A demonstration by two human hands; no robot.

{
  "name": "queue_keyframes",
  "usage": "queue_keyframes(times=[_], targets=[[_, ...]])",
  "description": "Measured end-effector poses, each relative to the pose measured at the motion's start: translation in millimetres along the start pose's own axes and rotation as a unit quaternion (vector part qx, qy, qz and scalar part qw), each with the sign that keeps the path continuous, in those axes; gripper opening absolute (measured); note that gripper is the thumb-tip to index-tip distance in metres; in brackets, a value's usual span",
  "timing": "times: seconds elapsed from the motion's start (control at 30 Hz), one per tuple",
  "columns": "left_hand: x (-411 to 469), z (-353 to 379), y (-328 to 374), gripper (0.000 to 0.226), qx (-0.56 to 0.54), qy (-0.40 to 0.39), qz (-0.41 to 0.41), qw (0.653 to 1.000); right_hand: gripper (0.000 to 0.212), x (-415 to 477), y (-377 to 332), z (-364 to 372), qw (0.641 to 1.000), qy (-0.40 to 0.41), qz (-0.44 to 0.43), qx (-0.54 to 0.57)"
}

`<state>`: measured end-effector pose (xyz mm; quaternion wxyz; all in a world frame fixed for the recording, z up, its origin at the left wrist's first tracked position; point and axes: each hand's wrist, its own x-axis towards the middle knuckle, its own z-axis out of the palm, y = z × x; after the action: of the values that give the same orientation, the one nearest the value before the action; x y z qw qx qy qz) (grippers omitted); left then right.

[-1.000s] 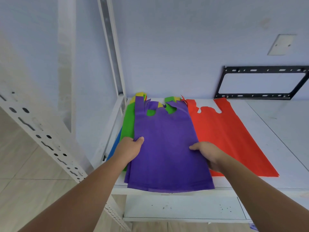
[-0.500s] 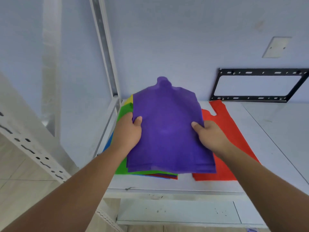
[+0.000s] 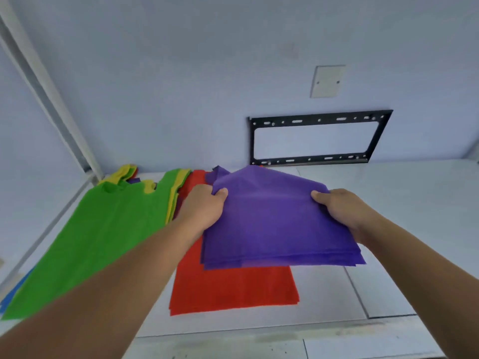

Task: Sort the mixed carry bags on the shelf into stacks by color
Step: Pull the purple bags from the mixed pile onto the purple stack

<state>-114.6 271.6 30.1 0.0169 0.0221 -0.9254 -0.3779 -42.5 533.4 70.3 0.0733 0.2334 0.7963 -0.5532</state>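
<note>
A bundle of purple bags (image 3: 274, 218) is held in the air above the shelf, over the right part of the red stack (image 3: 233, 286). My left hand (image 3: 204, 208) grips its left edge and my right hand (image 3: 342, 208) grips its right edge. The red bags lie flat on the white shelf (image 3: 404, 229). To the left lies the mixed pile with a green bag (image 3: 103, 234) on top; yellow (image 3: 124, 174) and blue (image 3: 15, 288) edges show beneath it.
A white shelf upright (image 3: 46, 92) rises at the left. On the back wall hang a black metal bracket (image 3: 316, 137) and a blank wall plate (image 3: 328, 81). The shelf's front edge (image 3: 259, 330) runs below the stacks.
Both hands lifted the purple bags off the mixed pile and carried them to the right, over the red stack. The green bag now tops the pile.
</note>
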Motion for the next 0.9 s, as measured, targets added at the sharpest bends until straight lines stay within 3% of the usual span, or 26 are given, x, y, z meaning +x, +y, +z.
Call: queue_keyframes(times=[0.13,0.27,0.37,0.43,0.63,0.77,0.9], targets=[[17.4,30.3,61.7,0.040,-0.038,0.011,0.025,0.999,0.029,28.2,-5.9,-61.5,1.000,0.015,-0.027,-0.002],[31.8,38.9,124.1,0.025,-0.106,0.064,0.087,0.988,0.028,51.8,-29.6,-113.7,0.994,0.038,-0.101,0.019],[36.6,46.4,150.8,0.025,-0.139,0.108,0.133,0.975,0.029,59.3,-33.0,-143.0,0.983,0.056,-0.165,0.052],[29.4,62.3,155.8,0.025,-0.148,0.109,0.147,0.972,0.030,63.8,-17.4,-154.3,0.983,0.049,-0.165,0.066],[-11.6,146.2,108.6,0.033,-0.149,0.029,0.042,0.988,0.026,84.3,81.7,-141.1,0.995,0.015,-0.038,0.094],[-36.7,184.7,73.7,0.029,-0.072,-0.059,-0.077,0.993,0.022,90.9,136.5,-127.9,0.999,-0.007,0.017,0.027],[-42.3,192.6,63.8,0.028,-0.064,-0.079,-0.091,0.991,0.020,95.4,146.3,-127.4,0.999,-0.006,0.019,-0.029]])
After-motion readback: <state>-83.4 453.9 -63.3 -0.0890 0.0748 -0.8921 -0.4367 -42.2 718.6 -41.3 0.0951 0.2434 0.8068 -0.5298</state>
